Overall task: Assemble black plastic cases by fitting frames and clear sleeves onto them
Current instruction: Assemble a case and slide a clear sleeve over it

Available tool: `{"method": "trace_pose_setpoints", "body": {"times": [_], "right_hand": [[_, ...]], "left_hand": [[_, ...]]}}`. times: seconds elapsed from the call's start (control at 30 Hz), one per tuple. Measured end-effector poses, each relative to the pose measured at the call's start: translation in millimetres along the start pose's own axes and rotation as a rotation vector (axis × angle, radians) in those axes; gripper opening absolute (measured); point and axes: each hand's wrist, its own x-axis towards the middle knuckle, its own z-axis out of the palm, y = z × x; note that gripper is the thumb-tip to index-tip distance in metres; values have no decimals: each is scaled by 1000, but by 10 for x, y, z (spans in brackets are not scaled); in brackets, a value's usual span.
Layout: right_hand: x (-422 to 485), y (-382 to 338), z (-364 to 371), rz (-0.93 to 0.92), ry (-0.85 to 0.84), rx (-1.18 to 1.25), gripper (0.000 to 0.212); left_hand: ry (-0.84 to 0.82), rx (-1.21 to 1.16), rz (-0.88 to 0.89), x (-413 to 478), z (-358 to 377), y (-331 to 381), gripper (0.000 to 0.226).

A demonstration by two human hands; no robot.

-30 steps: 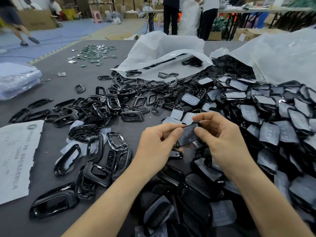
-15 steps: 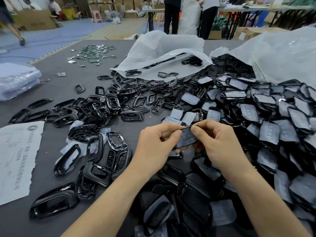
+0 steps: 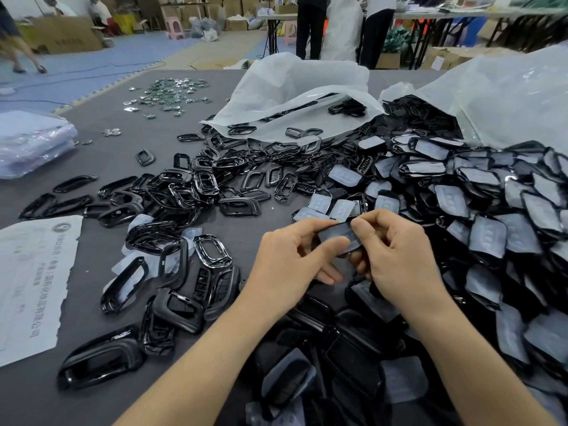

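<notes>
Both hands are brought close together over the middle of the dark grey surface point(image 3: 101, 158), pinching one piece between them. It is a small, flat black plastic case point(image 3: 336, 234), rounded at the corners, and its face looks greyish and faintly glossy, as if under a clear film. I cannot tell whether a sleeve is fully on it. The left hand point(image 3: 292, 262) has its thumb laid across the lower front of the case, with the fingers curled behind. The right hand point(image 3: 399, 250) grips the case's right end with thumb and forefinger. The case is held tilted, just above the parts lying on the surface.

To the right spreads a deep heap of black cases in cloudy clear sleeves point(image 3: 488, 216). To the left lie loose glossy black oval frames point(image 3: 184, 192), many overlapping. Behind them an open white plastic bag point(image 3: 292, 87) spills more black parts. A torn white printed sheet point(image 3: 33, 272) lies at the left edge.
</notes>
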Motion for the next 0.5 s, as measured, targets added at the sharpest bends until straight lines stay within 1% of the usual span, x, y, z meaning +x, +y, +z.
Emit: {"method": "trace_pose_setpoints", "body": {"times": [0.1, 0.23, 0.33, 0.4, 0.47, 0.5], "right_hand": [[-7, -7, 6, -28, -16, -8, 17], [-17, -6, 28, -57, -23, -35, 14], [-10, -11, 29, -47, -21, -39, 14], [-8, -20, 11, -17, -23, -2, 15], [0, -37, -26, 36, -6, 60, 15], [9, -43, -49, 74, 7, 102, 14]], "left_hand": [[-49, 23, -11, 7, 8, 6, 22], [-75, -147, -81, 7, 11, 35, 23], [-75, -182, -99, 2, 18, 39, 22], [-52, -94, -51, -12, 16, 39, 25], [-28, 136, 82, -20, -17, 30, 40], [-25, 256, 179, -17, -35, 19, 44]]}}
